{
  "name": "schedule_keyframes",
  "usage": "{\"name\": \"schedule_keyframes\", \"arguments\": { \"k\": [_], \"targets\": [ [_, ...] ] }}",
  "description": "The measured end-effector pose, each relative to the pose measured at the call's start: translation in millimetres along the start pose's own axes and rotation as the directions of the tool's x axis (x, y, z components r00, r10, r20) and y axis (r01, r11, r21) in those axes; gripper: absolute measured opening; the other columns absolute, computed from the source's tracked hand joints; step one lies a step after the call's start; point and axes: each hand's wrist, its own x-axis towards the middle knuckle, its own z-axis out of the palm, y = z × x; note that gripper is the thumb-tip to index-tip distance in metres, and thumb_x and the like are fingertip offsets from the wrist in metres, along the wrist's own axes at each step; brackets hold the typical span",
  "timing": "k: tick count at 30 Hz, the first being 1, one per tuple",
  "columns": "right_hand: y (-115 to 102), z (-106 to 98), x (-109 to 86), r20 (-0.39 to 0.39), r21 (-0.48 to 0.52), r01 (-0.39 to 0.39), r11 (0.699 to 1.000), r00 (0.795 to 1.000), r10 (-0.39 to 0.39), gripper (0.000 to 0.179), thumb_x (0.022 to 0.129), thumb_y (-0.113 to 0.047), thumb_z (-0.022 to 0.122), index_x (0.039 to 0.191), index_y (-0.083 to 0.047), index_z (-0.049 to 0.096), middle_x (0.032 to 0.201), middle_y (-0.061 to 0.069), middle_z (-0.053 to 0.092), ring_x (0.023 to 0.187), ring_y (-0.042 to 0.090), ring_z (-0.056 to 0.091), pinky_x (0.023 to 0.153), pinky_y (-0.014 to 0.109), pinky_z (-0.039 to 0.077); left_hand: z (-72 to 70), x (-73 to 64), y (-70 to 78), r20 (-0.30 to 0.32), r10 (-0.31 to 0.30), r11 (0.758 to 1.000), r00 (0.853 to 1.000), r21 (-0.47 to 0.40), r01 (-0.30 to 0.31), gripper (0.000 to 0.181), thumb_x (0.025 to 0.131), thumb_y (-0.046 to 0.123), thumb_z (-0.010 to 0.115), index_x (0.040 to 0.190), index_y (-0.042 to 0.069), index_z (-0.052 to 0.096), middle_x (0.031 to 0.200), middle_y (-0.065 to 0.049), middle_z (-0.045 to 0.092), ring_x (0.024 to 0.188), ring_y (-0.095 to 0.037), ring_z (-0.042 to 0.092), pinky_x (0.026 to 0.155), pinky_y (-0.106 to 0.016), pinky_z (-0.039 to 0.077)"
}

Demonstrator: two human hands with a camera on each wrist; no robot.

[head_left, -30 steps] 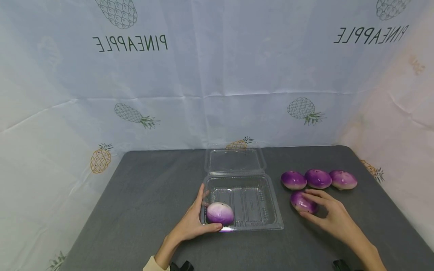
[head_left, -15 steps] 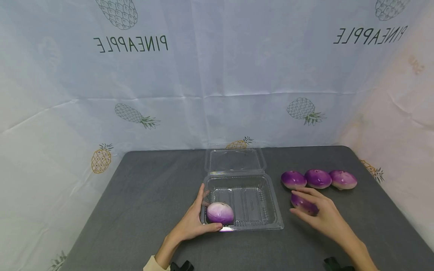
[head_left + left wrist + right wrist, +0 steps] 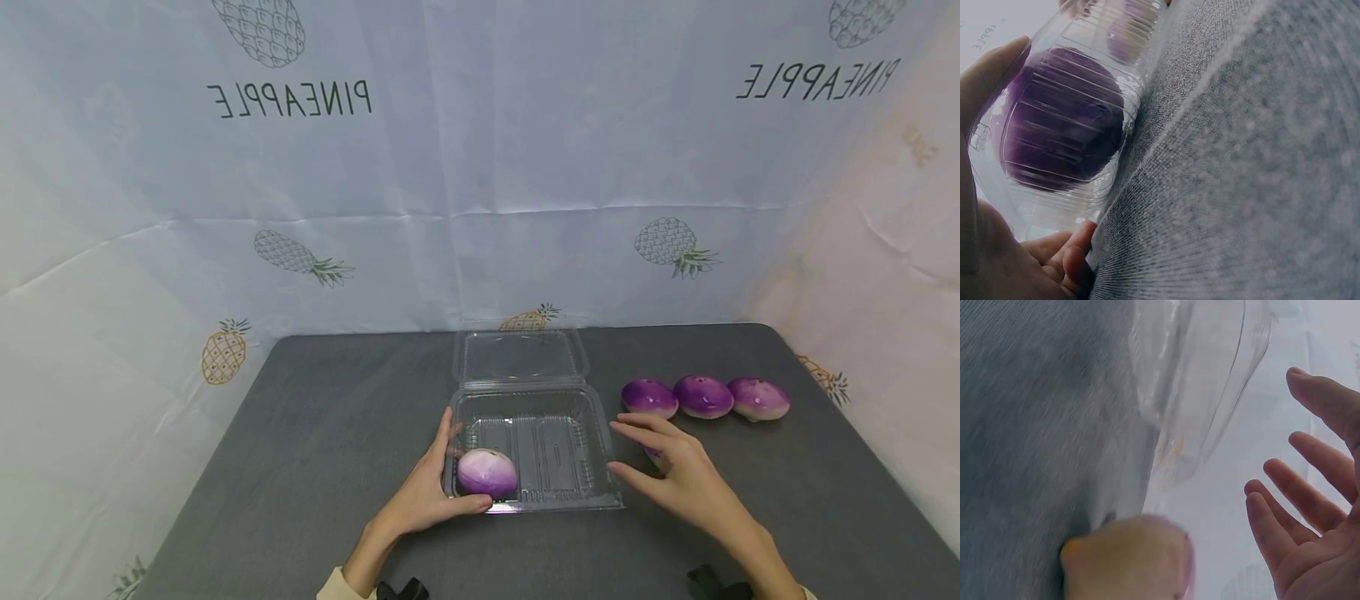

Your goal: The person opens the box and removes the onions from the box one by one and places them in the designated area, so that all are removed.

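Note:
A clear plastic clamshell box (image 3: 555, 450) stands with its lid (image 3: 521, 354) folded back. My left hand (image 3: 427, 492) grips its near left corner, thumb on the front rim and fingers along the left side. Inside that corner lies a purple-and-white oval, fruit-like piece (image 3: 487, 473), seen through the wall in the left wrist view. My right hand (image 3: 686, 479) hovers by the box's right edge, fingers spread, holding nothing. Behind it a similar purple piece (image 3: 652, 455) is mostly hidden; its cream underside (image 3: 1132, 562) shows blurred in the right wrist view, apart from the fingers.
Three more purple pieces sit in a row at the right: a left one (image 3: 649, 397), a middle one (image 3: 703, 395) and a paler right one (image 3: 759, 398). The grey tabletop (image 3: 337, 408) ends at a pineapple-printed curtain (image 3: 480, 167).
My right hand has moved left, off the nearest purple piece and towards the box, leaving the piece on the table. The left hand and the box have hardly moved.

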Motion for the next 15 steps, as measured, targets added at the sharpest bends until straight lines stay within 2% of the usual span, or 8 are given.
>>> {"name": "schedule_keyframes", "arguments": {
  "k": [3,5,7,12,15],
  "targets": [
    [-5,6,3.1,0.013,-0.025,0.01,1.0,1.0,-0.009,0.054,0.07,-0.007,0.092,0.12,-0.006,0.074,0.123,0.012,0.07,0.09,0.008,0.062,0.075,0.006,0.043,0.3,0.0,-0.1,-0.002,0.004,1.0,1.0,-0.003,-0.004,0.137,0.074,0.04,0.09,0.165,0.017,-0.01,0.167,-0.018,0.031,0.127,-0.023,0.056,0.104,-0.056,0.045],
    [-9,11,5.3,0.018,-0.036,0.02,0.999,1.0,-0.02,0.054,0.069,-0.009,0.092,0.12,-0.009,0.075,0.122,0.01,0.071,0.106,0.018,0.067,0.088,0.001,0.041,0.6,0.0,-0.1,-0.003,0.002,1.0,1.0,-0.003,-0.002,0.137,0.074,0.041,0.09,0.165,0.016,-0.009,0.167,-0.018,0.031,0.127,-0.023,0.056,0.104,-0.057,0.045],
    [-12,15,7.6,0.029,-0.033,0.035,0.999,0.999,-0.034,0.054,0.07,-0.011,0.092,0.121,-0.01,0.075,0.122,0.009,0.071,0.108,0.024,0.068,0.095,0.002,0.041,0.8,0.0,-0.2,-0.004,0.0,1.0,1.0,-0.002,0.0,0.137,0.074,0.041,0.09,0.165,0.017,-0.009,0.167,-0.017,0.031,0.127,-0.023,0.056,0.104,-0.057,0.045],
    [-23,27,13.6,0.065,-0.008,0.056,0.998,0.996,-0.055,0.052,0.073,-0.013,0.091,0.123,-0.011,0.074,0.122,0.005,0.071,0.104,0.022,0.071,0.085,0.021,0.056,0.8,-0.4,-0.5,-0.003,0.001,1.0,1.0,0.01,-0.001,0.137,0.074,0.041,0.09,0.165,0.018,-0.01,0.167,-0.017,0.031,0.126,-0.021,0.056,0.104,-0.056,0.045],
    [-29,35,17.8,0.086,0.008,0.061,0.998,0.994,-0.061,0.051,0.075,-0.015,0.091,0.123,-0.012,0.074,0.122,0.004,0.071,0.105,0.022,0.071,0.083,0.031,0.059,0.6,-0.6,0.0,-0.004,0.003,1.0,1.0,0.008,-0.003,0.138,0.074,0.04,0.09,0.165,0.018,-0.01,0.167,-0.017,0.031,0.125,-0.02,0.056,0.104,-0.054,0.046]
  ]
}}
